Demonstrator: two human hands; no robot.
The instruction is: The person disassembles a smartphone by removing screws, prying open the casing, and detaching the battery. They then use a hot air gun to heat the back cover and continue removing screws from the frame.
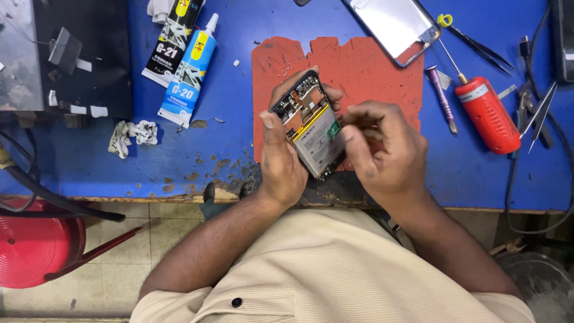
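While the left hand (280,157) gripped an opened phone (312,124) near the table's (167,161) front edge, the right hand's (382,149) fingers pinched at its battery (320,134).

Worn blue workbench (119,161), chipped front edge; pale tiled floor (149,239) below; red stool (30,245), probably, at left.

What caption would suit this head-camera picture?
Left hand grips an opened phone while the right hand works at its battery, above a red mat.
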